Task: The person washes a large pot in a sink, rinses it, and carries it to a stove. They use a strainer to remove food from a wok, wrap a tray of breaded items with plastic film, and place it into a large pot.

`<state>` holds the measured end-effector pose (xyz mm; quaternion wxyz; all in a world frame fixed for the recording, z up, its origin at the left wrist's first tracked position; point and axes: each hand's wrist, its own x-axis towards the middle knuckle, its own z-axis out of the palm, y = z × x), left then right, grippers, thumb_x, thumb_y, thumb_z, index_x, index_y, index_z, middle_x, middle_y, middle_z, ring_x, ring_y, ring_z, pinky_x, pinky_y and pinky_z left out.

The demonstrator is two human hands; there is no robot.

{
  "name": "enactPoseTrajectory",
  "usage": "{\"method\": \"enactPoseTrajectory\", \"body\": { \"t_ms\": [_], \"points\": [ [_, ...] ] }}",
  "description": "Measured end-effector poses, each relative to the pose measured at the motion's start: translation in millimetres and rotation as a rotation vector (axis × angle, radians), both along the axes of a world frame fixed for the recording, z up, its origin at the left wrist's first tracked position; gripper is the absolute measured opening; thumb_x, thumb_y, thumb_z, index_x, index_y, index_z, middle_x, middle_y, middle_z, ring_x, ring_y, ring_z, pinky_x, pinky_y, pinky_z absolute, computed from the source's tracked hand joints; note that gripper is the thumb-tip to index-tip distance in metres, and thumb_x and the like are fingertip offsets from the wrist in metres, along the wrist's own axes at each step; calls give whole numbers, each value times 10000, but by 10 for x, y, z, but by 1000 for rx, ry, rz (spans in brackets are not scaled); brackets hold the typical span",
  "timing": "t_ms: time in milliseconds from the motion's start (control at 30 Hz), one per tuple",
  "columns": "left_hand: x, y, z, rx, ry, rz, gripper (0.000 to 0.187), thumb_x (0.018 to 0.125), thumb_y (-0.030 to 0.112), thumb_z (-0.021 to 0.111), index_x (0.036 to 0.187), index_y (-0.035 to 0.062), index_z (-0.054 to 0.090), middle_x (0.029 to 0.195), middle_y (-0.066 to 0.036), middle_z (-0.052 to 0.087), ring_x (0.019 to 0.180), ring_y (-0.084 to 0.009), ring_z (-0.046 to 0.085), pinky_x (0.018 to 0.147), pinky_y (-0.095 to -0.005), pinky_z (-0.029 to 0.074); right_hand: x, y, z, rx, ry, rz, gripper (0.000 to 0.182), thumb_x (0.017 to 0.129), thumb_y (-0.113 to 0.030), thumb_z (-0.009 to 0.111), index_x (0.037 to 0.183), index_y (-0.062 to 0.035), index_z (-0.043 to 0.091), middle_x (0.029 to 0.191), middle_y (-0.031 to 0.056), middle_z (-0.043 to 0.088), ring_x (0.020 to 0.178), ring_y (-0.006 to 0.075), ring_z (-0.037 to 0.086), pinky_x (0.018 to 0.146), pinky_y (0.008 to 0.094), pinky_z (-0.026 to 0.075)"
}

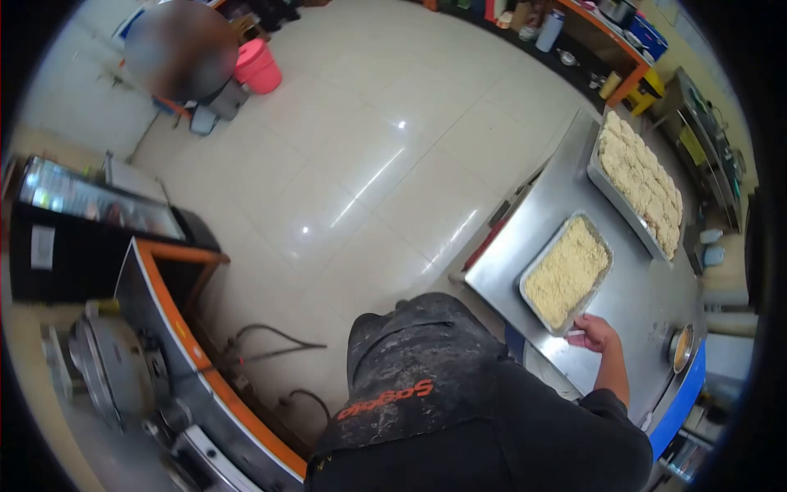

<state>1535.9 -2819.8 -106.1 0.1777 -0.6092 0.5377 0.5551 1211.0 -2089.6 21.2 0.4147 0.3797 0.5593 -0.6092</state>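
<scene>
My right hand is at the near corner of a rectangular metal tray, thumb and fingers closed around a pale edge there that looks like the tray's rim. Pale yellow crumbs fill this tray, which rests on a steel table. Beyond it, a larger metal tray bears several crumb-coated pieces packed close together. Farther along the table to the right sits a round metal bowl with orange-brown contents. My left hand does not show.
Tiled floor lies ahead. An orange-edged counter with a metal appliance runs along the left, hoses beside it. A black glass-topped cabinet, a pink bucket and a blurred person are farther off.
</scene>
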Motion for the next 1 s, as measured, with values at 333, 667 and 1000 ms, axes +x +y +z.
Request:
{"method": "enactPoseTrajectory", "body": {
  "t_ms": [333, 667, 1000],
  "points": [
    [-3124, -1591, -157, -26, -185, -398, 387, 980, 421, 510, 997, 36, 549, 793, -117, 618, 586, -246, 583, 481, -403, 462, -1653, -269, 779, 982, -116, 860, 290, 871, -277, 666, 775, -5, 699, 729, 73, 708, 589, 196, 667, 534, 340, 522],
    [-9189, -2342, 129, -391, 51, -686, 461, 971, 413, 516, 1135, -17, 536, 919, -138, 645, 684, -217, 615, 530, -350, 477, -3844, -2536, 606, 263, 184, -77, 688, 1005, -571, 350, 881, 18, 684, 796, 115, 694, 759, 198, 673, 708, 320, 529],
    [-11421, 478, 177, 108, 326, -956, 327, 990, 339, 525, 1112, 40, 573, 885, -89, 640, 810, -209, 656, 637, -324, 536, -6764, -1249, 12, 606, 608, 226, 289, 900, -299, 637, 984, -22, 655, 891, 176, 678, 836, 321, 663, 743, 394, 514]
  ]
}}
